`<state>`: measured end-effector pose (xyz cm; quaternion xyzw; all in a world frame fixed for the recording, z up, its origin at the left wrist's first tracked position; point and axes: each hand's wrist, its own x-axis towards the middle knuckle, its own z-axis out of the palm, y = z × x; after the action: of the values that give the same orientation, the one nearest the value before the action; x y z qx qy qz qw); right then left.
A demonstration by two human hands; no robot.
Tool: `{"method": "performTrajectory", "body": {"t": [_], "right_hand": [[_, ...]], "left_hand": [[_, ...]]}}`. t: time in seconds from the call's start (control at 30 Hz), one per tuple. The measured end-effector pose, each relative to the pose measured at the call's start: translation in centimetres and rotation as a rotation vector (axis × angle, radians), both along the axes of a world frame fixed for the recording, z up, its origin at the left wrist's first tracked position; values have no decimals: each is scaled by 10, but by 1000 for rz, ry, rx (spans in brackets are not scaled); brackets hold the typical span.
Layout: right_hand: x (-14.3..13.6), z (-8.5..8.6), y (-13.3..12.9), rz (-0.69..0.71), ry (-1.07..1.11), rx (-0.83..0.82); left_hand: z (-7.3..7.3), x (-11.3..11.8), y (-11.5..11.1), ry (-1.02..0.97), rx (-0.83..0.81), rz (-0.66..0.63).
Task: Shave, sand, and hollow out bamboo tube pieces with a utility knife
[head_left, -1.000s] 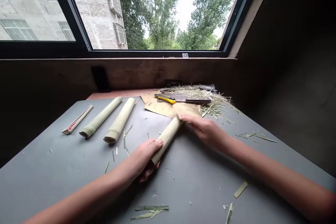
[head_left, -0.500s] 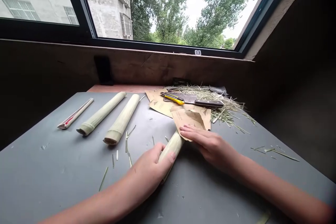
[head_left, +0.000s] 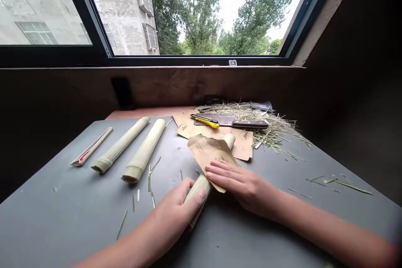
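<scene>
My left hand [head_left: 182, 206] is wrapped round the near part of a pale green bamboo piece [head_left: 199, 189], its thumb on top. A torn brown sheet of sandpaper [head_left: 209, 149], printed on its back, lies folded over the middle of that bamboo. My right hand [head_left: 237, 180] presses the sheet down onto the bamboo, fingers together and nearly straight; its thumb is hidden. Beyond the sheet the bamboo's far end [head_left: 229, 139] sticks out.
To the left lie two bamboo pieces [head_left: 144, 150] [head_left: 121, 144] and a narrow split strip with red marks [head_left: 92, 146]. At the back, a cleaver [head_left: 249, 124] and yellow utility knife [head_left: 205, 121] rest on more sandpaper [head_left: 245, 144], beside heaped shavings [head_left: 276, 130]. Slivers are scattered about the grey tabletop [head_left: 78, 205].
My right hand and the sandpaper have slid along the bamboo toward me, so its far end now shows. My left hand keeps its grip. The camera view has tilted slightly.
</scene>
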<state>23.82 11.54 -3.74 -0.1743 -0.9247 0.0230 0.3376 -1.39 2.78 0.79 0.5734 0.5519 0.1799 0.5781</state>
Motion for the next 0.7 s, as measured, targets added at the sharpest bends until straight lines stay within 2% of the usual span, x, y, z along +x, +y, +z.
{"method": "performTrajectory", "body": {"t": [0.03,0.17,0.3,0.4,0.47,0.53,0.57,0.67,0.7], "right_hand": [[1,0,0,29,-7,-5],[4,1,1,-98,59,-30],[5,4,1,5,7,2],[6,5,1,-109,93,12],[5,4,-2,-90,72,25],[3,3,-4,14,-21,68],[2,3,-5,5,-16,92],[-1,4,-4,-162,48,64],[-1,6,-4,-176,46,56]], "left_hand": [[0,0,0,-3,-3,2],[-4,-1,2,-34,-53,-11],[-13,-3,2,-106,-15,8],[-18,-4,1,-142,-55,37],[-15,-6,4,-149,-120,42],[-9,-9,9,-155,-236,23],[-6,-11,12,-168,-303,13],[-1,-16,20,-272,-449,8],[-2,-17,22,-311,-485,-3]]}}
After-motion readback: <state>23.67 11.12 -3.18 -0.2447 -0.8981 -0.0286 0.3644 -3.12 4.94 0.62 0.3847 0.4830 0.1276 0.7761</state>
